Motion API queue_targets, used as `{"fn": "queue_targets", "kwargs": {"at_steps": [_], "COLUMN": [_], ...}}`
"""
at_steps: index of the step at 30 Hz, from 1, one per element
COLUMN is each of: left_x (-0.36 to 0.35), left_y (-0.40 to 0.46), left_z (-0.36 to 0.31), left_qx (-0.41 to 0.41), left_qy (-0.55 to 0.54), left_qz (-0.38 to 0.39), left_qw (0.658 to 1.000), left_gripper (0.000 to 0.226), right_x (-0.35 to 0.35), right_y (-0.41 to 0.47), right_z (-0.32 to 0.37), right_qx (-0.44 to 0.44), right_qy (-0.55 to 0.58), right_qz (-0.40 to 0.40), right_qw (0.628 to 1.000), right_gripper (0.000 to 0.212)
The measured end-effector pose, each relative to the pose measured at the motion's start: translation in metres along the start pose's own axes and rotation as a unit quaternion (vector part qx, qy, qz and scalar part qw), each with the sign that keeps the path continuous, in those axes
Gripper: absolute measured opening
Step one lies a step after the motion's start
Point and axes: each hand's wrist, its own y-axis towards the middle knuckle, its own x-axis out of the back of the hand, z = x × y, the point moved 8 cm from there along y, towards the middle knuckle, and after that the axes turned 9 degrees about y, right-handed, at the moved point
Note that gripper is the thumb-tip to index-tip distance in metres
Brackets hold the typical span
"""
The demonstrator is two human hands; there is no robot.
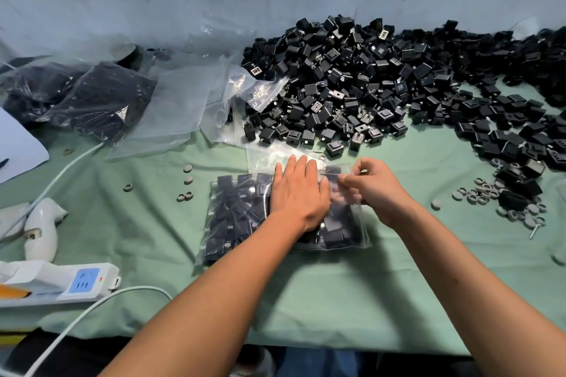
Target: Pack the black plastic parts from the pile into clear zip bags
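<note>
A clear zip bag (pixel 239 217) full of black plastic parts lies flat on the green cloth in the middle. My left hand (pixel 298 193) presses flat on top of it with straight fingers. My right hand (pixel 372 187) pinches the bag's right edge between thumb and curled fingers. The big pile of loose black parts (pixel 367 86) stretches across the back and right of the table. An empty clear bag (pixel 275 153) lies just beyond the filled one, partly under my left fingers.
Filled bags (pixel 92 98) and empty clear bags (pixel 183 101) lie at the back left. A white power strip (pixel 67 281), cable and white tool (pixel 41 229) sit at the left. Small grey rings (pixel 487 193) are scattered right and left. The table's front edge runs near my forearms.
</note>
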Motion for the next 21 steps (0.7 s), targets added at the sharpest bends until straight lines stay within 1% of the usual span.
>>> {"fn": "queue_targets", "kwargs": {"at_steps": [2, 4, 7, 9, 11, 12, 13, 15, 16, 17, 18, 19, 21], "left_x": [0.0, -0.001, -0.002, -0.001, -0.001, 0.0, 0.001, 0.002, 0.002, 0.003, 0.003, 0.003, 0.004], "left_y": [-0.001, -0.002, -0.002, -0.003, -0.003, -0.004, -0.004, -0.005, -0.005, -0.005, -0.005, -0.005, -0.006], "left_z": [-0.001, -0.002, -0.002, -0.002, -0.003, -0.003, -0.004, -0.004, -0.004, -0.004, -0.004, -0.005, -0.005], "left_qx": [-0.004, -0.006, -0.008, -0.006, -0.006, -0.006, -0.006, -0.006, -0.006, -0.006, -0.007, -0.007, -0.008], "left_qy": [0.001, 0.0, 0.004, 0.006, 0.005, 0.004, 0.004, 0.002, 0.003, 0.004, 0.004, 0.004, 0.004], "left_qz": [0.003, 0.006, 0.012, 0.015, 0.017, 0.018, 0.018, 0.018, 0.018, 0.018, 0.018, 0.018, 0.015], "left_qw": [1.0, 1.0, 1.0, 1.0, 1.0, 1.0, 1.0, 1.0, 1.0, 1.0, 1.0, 1.0, 1.0], "left_gripper": [0.065, 0.066, 0.066, 0.066, 0.065, 0.065, 0.064, 0.063, 0.063, 0.063, 0.063, 0.063, 0.062], "right_x": [0.016, 0.025, 0.031, 0.029, 0.016, 0.006, -0.004, -0.022, -0.028, -0.031, -0.032, -0.03, -0.022], "right_y": [0.001, 0.004, 0.013, 0.02, 0.034, 0.044, 0.055, 0.075, 0.083, 0.089, 0.093, 0.096, 0.096], "right_z": [0.003, 0.007, 0.024, 0.038, 0.048, 0.05, 0.05, 0.037, 0.028, 0.02, 0.016, 0.014, 0.015], "right_qx": [0.018, 0.042, 0.104, 0.149, 0.187, 0.2, 0.204, 0.166, 0.14, 0.122, 0.116, 0.117, 0.122], "right_qy": [-0.095, -0.196, -0.326, -0.364, -0.401, -0.429, -0.463, -0.526, -0.553, -0.571, -0.579, -0.572, -0.536], "right_qz": [-0.052, -0.091, -0.169, -0.216, -0.198, -0.165, -0.125, -0.016, 0.034, 0.067, 0.079, 0.072, 0.024], "right_qw": [0.994, 0.975, 0.924, 0.894, 0.875, 0.865, 0.854, 0.834, 0.821, 0.809, 0.803, 0.808, 0.835], "right_gripper": [0.024, 0.029, 0.029, 0.024, 0.013, 0.005, 0.011, 0.034, 0.042, 0.044, 0.043, 0.039, 0.03]}}
